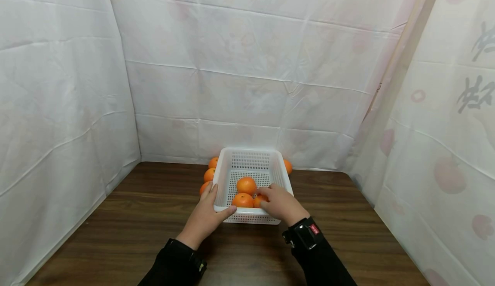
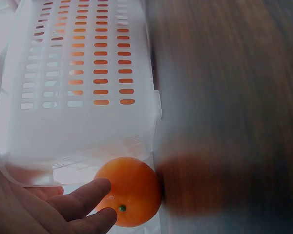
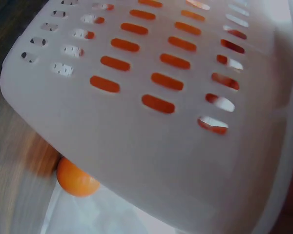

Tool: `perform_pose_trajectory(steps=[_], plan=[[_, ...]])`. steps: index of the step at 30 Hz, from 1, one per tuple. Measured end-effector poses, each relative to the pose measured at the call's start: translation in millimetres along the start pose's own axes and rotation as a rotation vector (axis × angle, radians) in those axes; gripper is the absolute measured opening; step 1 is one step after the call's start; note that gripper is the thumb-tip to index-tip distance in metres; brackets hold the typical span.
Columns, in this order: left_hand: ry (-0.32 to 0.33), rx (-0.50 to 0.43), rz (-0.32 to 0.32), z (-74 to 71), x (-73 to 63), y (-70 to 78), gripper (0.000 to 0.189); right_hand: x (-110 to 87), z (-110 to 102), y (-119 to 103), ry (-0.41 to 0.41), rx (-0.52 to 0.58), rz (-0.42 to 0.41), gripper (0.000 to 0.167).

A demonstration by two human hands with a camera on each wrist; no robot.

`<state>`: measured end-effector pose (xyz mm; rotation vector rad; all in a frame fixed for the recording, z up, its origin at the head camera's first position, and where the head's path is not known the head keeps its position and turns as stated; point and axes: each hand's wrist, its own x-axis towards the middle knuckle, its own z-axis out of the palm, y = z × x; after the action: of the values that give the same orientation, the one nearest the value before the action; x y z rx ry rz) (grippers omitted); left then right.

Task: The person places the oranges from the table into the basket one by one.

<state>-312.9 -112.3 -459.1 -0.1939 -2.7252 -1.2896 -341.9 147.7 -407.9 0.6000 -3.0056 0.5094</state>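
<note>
A white perforated plastic basket [image 1: 251, 218] stands on the table. My left hand [image 1: 206, 219] grips its near left corner, thumb along the front rim and fingers over the left side. In the left wrist view, two fingertips of that hand touch an orange [image 2: 136, 195] outside the basket. Inside, at the near end, lie two oranges, one in front [image 1: 242, 200] and one behind [image 1: 246, 185]. My right hand [image 1: 284, 204] reaches over the right wall and holds a third orange [image 1: 260, 200] in the near right corner. Its fingertips are partly hidden.
Outside the basket's left wall several oranges [image 1: 209, 174] stand in a row. Another orange [image 1: 288, 166] sits beyond the right wall, near the back. The dark wooden table [image 1: 154, 208] meets white cloth hangings [image 1: 239, 97] at the back and sides.
</note>
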Motion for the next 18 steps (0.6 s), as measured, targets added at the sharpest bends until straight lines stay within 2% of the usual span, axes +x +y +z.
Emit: perform_pose_trajectory(steps=[5, 18], plan=[[0.0, 0.009, -0.005, -0.1, 1.0, 0.3, 0.111, 1.3, 1.0, -0.3, 0.009, -0.039, 0.002, 0.027], [-0.002, 0.005, -0.005, 0.4, 1.1, 0.0, 0.111, 0.9, 0.8, -0.9, -0.012, -0.004, 0.013, 0.026]])
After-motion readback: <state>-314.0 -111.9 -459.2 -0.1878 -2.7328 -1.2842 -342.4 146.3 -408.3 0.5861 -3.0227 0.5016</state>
